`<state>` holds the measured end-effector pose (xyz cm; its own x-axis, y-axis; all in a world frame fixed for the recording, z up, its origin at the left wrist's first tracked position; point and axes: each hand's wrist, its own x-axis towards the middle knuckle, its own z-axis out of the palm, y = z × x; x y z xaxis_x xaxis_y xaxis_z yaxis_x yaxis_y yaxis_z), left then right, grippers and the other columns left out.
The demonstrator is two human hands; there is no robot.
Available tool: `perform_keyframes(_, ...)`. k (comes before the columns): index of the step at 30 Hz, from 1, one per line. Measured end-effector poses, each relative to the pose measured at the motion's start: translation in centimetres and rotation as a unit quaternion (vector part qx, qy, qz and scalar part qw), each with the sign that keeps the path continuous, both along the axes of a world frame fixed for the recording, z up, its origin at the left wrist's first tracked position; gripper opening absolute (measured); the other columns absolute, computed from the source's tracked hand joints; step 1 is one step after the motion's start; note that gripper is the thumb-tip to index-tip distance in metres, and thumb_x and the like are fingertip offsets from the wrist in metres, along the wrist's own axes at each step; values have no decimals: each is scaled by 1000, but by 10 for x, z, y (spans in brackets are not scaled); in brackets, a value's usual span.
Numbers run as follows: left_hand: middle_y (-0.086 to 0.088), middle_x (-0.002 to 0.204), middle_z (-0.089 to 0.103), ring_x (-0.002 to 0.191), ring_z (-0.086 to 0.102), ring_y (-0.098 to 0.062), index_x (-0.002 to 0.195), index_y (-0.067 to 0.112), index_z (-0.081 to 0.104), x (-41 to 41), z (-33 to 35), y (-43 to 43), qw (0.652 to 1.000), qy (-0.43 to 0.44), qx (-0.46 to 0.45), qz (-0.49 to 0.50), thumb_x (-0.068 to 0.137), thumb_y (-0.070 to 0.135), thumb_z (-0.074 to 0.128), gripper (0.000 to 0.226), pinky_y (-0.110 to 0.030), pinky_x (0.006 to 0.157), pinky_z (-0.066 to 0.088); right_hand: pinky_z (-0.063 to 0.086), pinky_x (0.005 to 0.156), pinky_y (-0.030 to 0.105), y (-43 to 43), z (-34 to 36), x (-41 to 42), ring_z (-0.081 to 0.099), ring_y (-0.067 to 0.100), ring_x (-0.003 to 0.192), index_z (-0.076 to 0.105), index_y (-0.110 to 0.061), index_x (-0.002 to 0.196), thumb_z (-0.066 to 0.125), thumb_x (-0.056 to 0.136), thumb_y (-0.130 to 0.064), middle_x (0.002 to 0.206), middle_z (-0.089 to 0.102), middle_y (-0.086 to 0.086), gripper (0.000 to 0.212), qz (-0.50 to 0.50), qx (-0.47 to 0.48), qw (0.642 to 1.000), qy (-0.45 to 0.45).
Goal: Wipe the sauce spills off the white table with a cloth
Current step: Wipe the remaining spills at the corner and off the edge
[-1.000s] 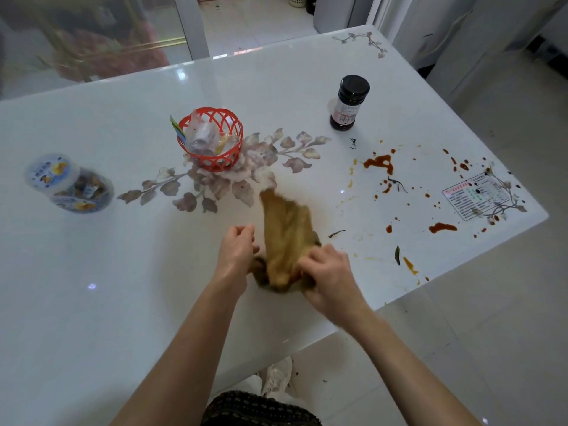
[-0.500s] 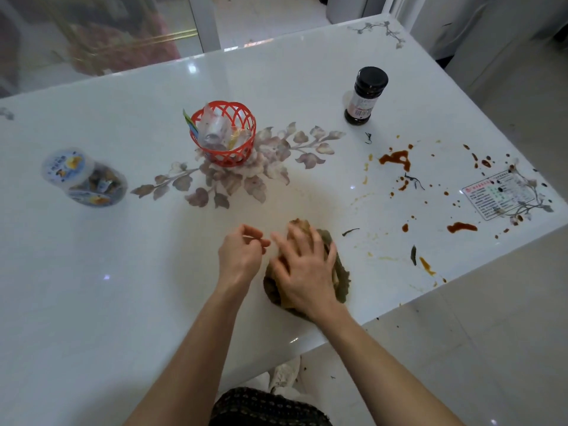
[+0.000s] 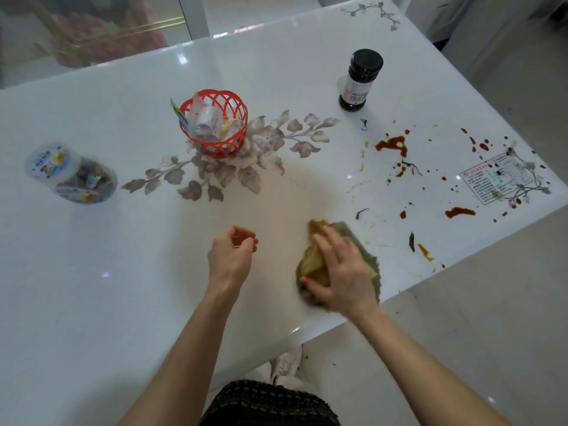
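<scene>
Right hand (image 3: pixel 341 272) grip: fingers spread, pressing flat on cloth (image 3: pixel 367 253); blurred, thumb hold unclear. Left hand (image 3: pixel 230 256) grip loosely curled, empty. Cloth near table (image 3: pixel 123 302) front edge. Sauce spills (image 3: pixel 393 144) to right, apart.

White glossy tabletop (image 3: pixel 92 302), floral print (image 3: pixel 233 170) across the middle. Red lattice basket (image 3: pixel 215 124) stands on the print at centre. Dark-capped bottle (image 3: pixel 359 81) is upright toward the far right edge. Clear lidded jar (image 3: pixel 72 173) sits near the left edge. Reddish-brown sauce spills (image 3: pixel 393 144) are scattered over the right end, with a printed sticker (image 3: pixel 498 176) among them. Crumpled yellow-green cloth (image 3: pixel 312 262) lies at the near edge, just left of the spills.
</scene>
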<state>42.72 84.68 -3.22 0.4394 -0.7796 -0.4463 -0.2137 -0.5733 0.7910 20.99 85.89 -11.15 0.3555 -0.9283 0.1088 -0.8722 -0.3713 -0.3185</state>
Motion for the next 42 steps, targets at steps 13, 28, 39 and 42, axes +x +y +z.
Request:
perform_keyframes(13, -2, 83, 70, 78, 67, -12, 84, 17, 65, -20, 0, -1, 999, 5, -29, -24, 88, 5, 53, 18, -26, 73, 50, 18, 111, 72, 15, -5, -39, 24, 36, 148, 49, -28, 144, 36, 88, -74, 159, 34, -6, 74, -170, -1, 982, 82)
perform_keyframes(28, -3, 83, 70, 77, 67, -16, 79, 20, 64, -52, -7, 2, 998, 26, -33, -44, 87, 2, 51, 23, -27, 73, 50, 20, 119, 55, 11, -19, -96, 11, 37, 150, 39, -8, 149, 25, 91, -78, 161, 27, 8, 93, -357, -2, 920, -162)
perform_keyframes(39, -1, 83, 69, 76, 68, -14, 87, 16, 64, -62, -12, 2, 996, -13, -41, -80, 85, 3, 56, 15, -32, 76, 54, 16, 120, 56, 5, -15, -74, 29, 29, 147, 48, -15, 144, 29, 97, -67, 156, 40, 3, 72, -164, -11, 986, -6)
perform_keyframes(42, -2, 86, 69, 79, 67, -15, 89, 15, 64, -58, -10, 2, 993, -46, -57, -92, 86, 4, 57, 13, -30, 76, 54, 11, 121, 53, 19, -9, -48, 25, 30, 148, 45, -16, 147, 36, 94, -66, 159, 35, 4, 73, -196, -6, 980, -14)
